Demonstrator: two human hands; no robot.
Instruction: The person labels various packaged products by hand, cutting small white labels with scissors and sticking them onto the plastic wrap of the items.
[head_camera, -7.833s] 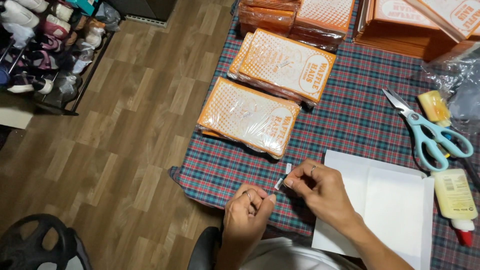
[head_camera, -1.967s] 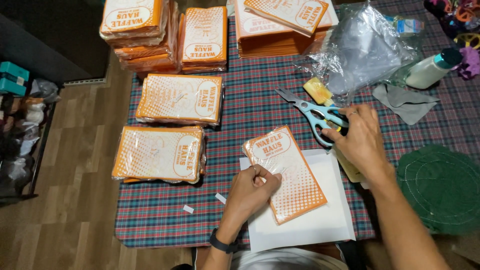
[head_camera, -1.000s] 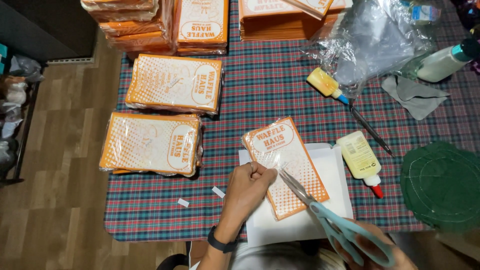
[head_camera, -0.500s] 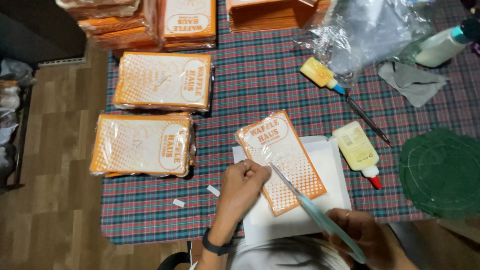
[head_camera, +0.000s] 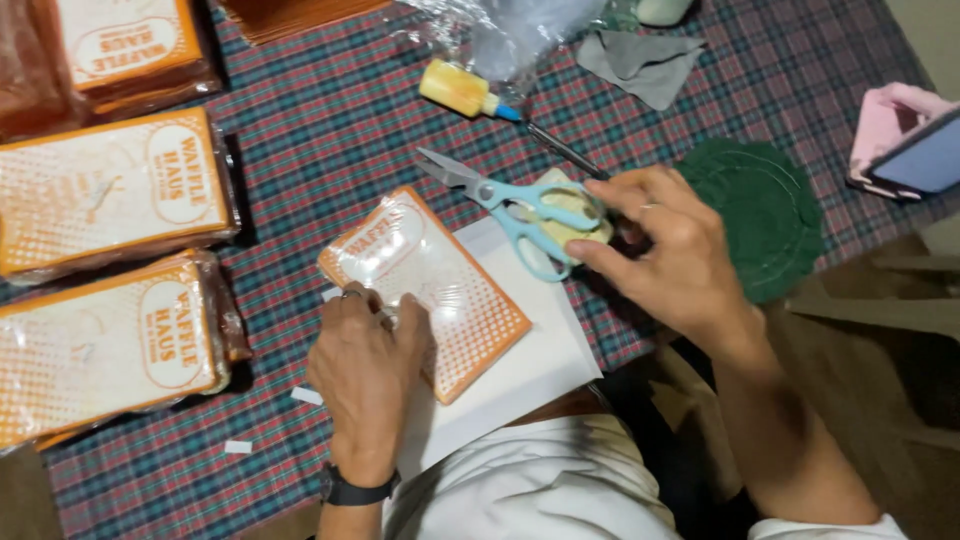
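Single head view, looking steeply down, close over plaid tablecloth (head_camera: 330, 120) at wearer's front.

Orange-white flat packet (head_camera: 425, 285) on white sheet; wrapped orange packet stacks (head_camera: 105, 270) left; pink-cased screen (head_camera: 925, 155) far right

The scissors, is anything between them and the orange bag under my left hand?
Nothing visible. The right hand holds the scissors just above the orange bag, blades pointing past its upper corner. The left hand presses the bag's lower left edge, clear of the blades.
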